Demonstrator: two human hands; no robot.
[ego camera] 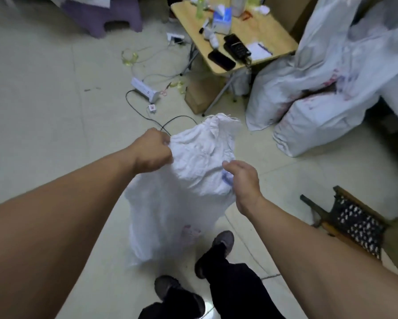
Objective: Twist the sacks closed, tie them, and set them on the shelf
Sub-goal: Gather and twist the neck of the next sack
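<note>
— Head view: where is the sack?
— The white sack (193, 171) is mid-frame, at twelve o'clock from the shoes (223, 242).
— And the hands?
— The left hand (155, 149) clenches the bunched top at nine o'clock. The right hand (243, 183), at four o'clock, curls against the cloth; whether it grips, I cannot tell.

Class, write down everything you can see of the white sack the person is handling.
The white sack looks like thin woven plastic, crumpled and limp. Its upper part is bunched, not tied, the frayed mouth pointing away. Faint pink print shows low down, a blue mark near the right side. The left hand grips the bunched top; the right hand lies against its right side, grip unclear.
</note>
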